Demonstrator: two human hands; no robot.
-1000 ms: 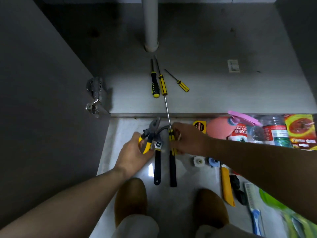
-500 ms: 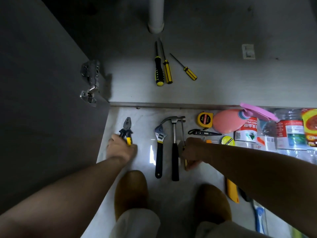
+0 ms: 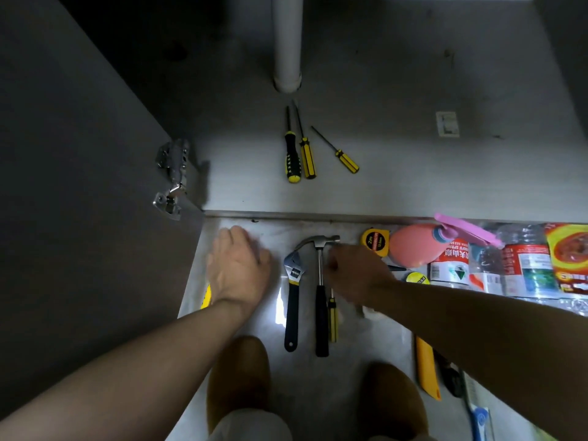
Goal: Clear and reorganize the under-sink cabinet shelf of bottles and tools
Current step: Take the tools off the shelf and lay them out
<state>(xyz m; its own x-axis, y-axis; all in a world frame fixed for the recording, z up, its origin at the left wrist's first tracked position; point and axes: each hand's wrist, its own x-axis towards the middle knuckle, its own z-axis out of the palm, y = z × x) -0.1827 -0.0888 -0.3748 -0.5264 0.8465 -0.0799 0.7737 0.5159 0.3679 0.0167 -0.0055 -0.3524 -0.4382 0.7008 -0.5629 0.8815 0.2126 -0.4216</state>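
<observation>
Shelf: cabinet shelf [image 3: 413,173] holds only three screwdrivers [image 3: 307,154], side by side below the drain pipe [image 3: 286,43]. Looks sorted by type.
Floor row: adjustable wrench [image 3: 294,297], claw hammer [image 3: 321,300] and long screwdriver [image 3: 332,319] lie parallel, handles toward the person. Probably staged for pickup.
Left hand [image 3: 238,268]: palm down left of the wrench, yellow handle [image 3: 206,296] showing at the wrist. Grip hidden, can't tell.
Right hand [image 3: 353,275]: blurred, at the long screwdriver's shaft. Pinching or loose, can't tell.
Bottles: pink spray bottle [image 3: 413,246] and water bottles [image 3: 525,268] on the floor right, by the tape measure [image 3: 375,241], apart from the tools.
</observation>
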